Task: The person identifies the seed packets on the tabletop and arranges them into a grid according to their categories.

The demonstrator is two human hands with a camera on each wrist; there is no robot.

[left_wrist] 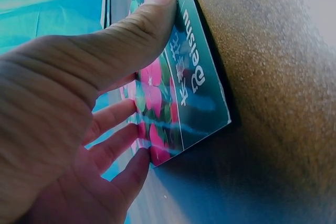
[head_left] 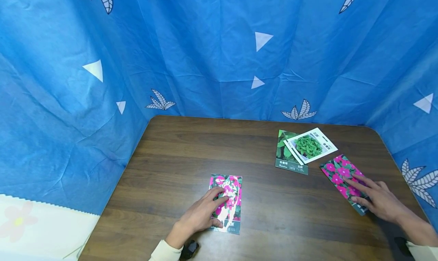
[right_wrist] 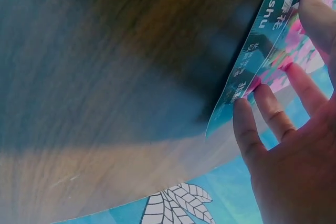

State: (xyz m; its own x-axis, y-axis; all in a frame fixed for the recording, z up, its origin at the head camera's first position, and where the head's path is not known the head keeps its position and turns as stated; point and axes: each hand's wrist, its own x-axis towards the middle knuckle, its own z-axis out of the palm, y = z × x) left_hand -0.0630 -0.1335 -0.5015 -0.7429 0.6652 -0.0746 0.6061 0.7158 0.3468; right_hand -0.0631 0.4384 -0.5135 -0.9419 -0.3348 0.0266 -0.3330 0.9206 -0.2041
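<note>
A pink-flowered seed packet (head_left: 236, 200) with a dark green lower band lies flat near the front middle of the table. My left hand (head_left: 202, 212) rests on it from the left, fingers spread, thumb on the green band in the left wrist view. At the right lies a second pink-flowered seed packet (head_left: 337, 173), tilted on the wood. The fingertips of my right hand (head_left: 381, 200) touch its face and lower edge, fingers spread and nearly straight. In the right wrist view the green band (right_wrist: 252, 59) with white lettering shows beside the fingertips.
Behind the right packet, white seed packets (head_left: 309, 145) with a leafy green picture overlap a green seed packet (head_left: 291, 165). The brown wooden table (head_left: 164, 170) meets a blue curtain (head_left: 205, 56) at its back and sides. A pale flowered cloth (head_left: 44, 226) hangs at the left.
</note>
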